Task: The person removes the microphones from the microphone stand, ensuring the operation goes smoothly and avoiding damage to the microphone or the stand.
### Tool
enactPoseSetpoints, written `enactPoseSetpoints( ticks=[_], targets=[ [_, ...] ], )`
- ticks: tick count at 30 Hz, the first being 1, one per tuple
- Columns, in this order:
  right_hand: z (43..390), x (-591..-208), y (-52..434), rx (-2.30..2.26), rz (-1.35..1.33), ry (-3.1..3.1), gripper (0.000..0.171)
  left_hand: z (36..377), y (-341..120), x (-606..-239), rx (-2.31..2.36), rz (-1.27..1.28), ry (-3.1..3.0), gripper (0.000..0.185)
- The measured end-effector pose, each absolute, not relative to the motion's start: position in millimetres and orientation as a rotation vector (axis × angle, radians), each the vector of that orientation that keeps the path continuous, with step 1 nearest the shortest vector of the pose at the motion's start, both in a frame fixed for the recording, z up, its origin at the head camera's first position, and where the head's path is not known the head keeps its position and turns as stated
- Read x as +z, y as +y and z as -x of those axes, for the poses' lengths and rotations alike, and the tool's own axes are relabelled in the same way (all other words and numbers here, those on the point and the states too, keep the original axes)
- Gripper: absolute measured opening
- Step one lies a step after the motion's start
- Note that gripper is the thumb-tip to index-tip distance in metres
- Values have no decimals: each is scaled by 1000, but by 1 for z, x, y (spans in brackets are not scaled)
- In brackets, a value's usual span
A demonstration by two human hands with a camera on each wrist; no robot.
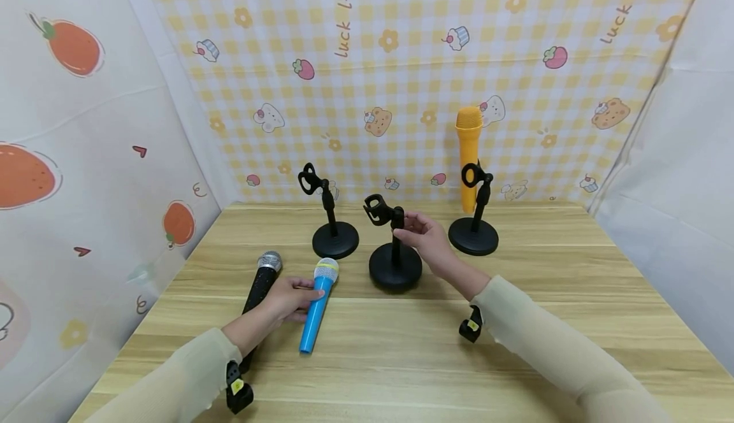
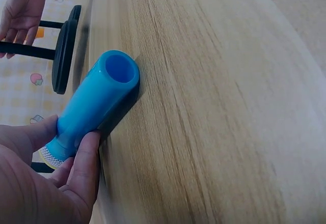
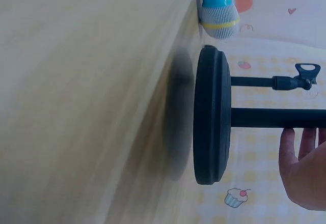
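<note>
My left hand (image 1: 288, 299) pinches a blue microphone (image 1: 318, 311) between thumb and fingers. Its silver mesh head with a yellow band points away from me, and the hollow handle end faces the camera in the left wrist view. My right hand (image 1: 430, 244) holds the pole of the middle black microphone stand (image 1: 395, 269), thumb and fingers at the pole. In the right wrist view, a shadow lies apart from the round base (image 3: 211, 114), which appears slightly off the table. The clip on top of this stand holds nothing.
A black microphone (image 1: 260, 289) with a silver head lies partly under my left forearm. Two more black stands, one left (image 1: 335, 239) and one right (image 1: 473, 237), stand further back on the wooden table (image 1: 545, 346). A yellow microphone (image 1: 469, 139) is upright behind the right stand.
</note>
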State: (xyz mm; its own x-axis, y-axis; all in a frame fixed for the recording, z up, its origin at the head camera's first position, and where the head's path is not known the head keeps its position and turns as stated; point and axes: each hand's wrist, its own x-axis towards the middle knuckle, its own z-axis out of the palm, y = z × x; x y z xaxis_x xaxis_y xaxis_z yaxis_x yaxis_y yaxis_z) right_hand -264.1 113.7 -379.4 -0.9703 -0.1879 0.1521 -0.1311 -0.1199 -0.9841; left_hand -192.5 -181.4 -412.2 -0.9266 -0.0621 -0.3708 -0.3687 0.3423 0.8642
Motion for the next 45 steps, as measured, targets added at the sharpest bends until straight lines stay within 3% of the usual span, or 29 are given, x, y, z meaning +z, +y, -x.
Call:
enactPoseSetpoints(
  ticks=[25,45],
  targets=[
    [315,-384,107,-2362,245,2048,40,193,-181,-412,1590,386,2345,43],
    [328,-390,109,-2348,161,2050,41,196,-181,-414,1611,385,2331,38]
  ],
)
